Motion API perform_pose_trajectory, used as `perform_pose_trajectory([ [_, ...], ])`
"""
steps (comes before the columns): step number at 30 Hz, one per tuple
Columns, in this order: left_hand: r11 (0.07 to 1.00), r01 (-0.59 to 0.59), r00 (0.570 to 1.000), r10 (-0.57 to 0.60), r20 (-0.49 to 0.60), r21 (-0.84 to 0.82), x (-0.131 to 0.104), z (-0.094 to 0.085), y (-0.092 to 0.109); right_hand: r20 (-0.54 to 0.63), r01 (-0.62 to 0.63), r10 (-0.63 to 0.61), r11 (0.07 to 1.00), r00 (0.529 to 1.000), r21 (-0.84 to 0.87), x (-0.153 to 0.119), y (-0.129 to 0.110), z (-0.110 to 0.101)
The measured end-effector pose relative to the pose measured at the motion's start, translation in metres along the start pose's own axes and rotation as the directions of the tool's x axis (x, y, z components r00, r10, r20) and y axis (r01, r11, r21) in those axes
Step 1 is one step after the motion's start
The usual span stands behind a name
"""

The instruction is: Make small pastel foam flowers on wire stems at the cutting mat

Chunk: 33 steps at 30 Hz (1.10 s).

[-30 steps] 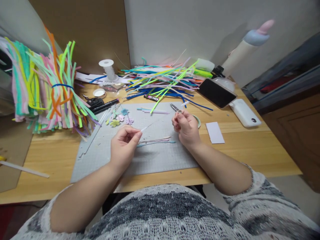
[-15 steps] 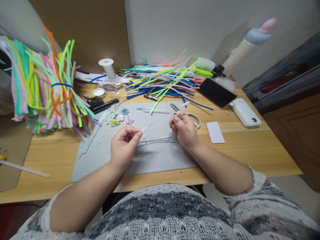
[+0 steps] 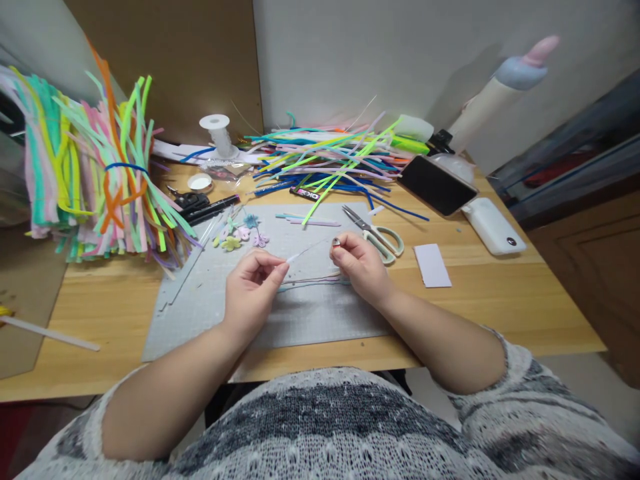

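1. Left hand (image 3: 254, 287): pinching a thin white piece (image 3: 293, 257) above the grey mat (image 3: 310, 323), its fine end pointing toward the right hand.
2. Right hand (image 3: 363, 268): gripping a small metal-topped item (image 3: 336, 243), mostly hidden; the two hands are standing apart.
3. Scissors (image 3: 372, 233): lying just beyond the right hand.
4. Small flowers (image 3: 232, 244): resting together on the mat.

Left fingers (image 3: 276, 275) and right fingers (image 3: 346, 259) pinch, both forearms (image 3: 167, 383) angled inward.
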<state>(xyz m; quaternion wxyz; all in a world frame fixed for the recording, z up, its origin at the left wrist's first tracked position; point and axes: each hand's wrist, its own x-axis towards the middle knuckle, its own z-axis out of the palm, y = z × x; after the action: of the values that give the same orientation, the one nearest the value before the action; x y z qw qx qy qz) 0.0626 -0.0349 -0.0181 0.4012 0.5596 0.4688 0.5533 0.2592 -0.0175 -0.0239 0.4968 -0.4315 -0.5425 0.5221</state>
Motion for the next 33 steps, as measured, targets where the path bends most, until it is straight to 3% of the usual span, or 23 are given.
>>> perform_pose_trajectory([
  [7, 0.999, -0.011, 1.000, 0.011, -0.008, 0.043, 0.002, -0.002, -0.002, 0.135, -0.068, 0.073, 0.997, 0.988, -0.042, -0.004, -0.007, 0.009],
  [11, 0.971, -0.002, 1.000, -0.002, 0.018, 0.238, 0.013, -0.007, -0.008, 0.365, -0.150, 0.181, 0.982, 0.913, -0.112, -0.011, -0.009, 0.012],
  [14, 0.901, -0.067, 0.994, 0.023, 0.107, 0.428, 0.023, -0.010, -0.017, 0.479, -0.102, 0.154, 0.986, 0.864, -0.131, -0.016, -0.010, 0.013],
  [19, 0.780, -0.133, 0.964, -0.042, 0.264, 0.611, 0.032, -0.014, -0.027, 0.446, -0.073, 0.117, 0.991, 0.887, -0.115, -0.017, -0.010, 0.012],
  [23, 0.708, -0.162, 0.939, -0.103, 0.327, 0.688, 0.033, -0.022, -0.022, 0.379, -0.063, 0.094, 0.994, 0.921, -0.093, -0.014, -0.008, 0.009],
  [29, 0.582, -0.218, 0.839, -0.300, 0.455, 0.784, 0.032, -0.042, -0.012, 0.260, -0.009, 0.019, 0.999, 0.965, -0.039, -0.010, -0.001, 0.005],
  [33, 0.562, -0.257, 0.816, -0.309, 0.488, 0.786, 0.031, -0.045, -0.014, 0.209, 0.007, 0.005, 0.999, 0.978, -0.054, -0.007, 0.003, 0.004],
])
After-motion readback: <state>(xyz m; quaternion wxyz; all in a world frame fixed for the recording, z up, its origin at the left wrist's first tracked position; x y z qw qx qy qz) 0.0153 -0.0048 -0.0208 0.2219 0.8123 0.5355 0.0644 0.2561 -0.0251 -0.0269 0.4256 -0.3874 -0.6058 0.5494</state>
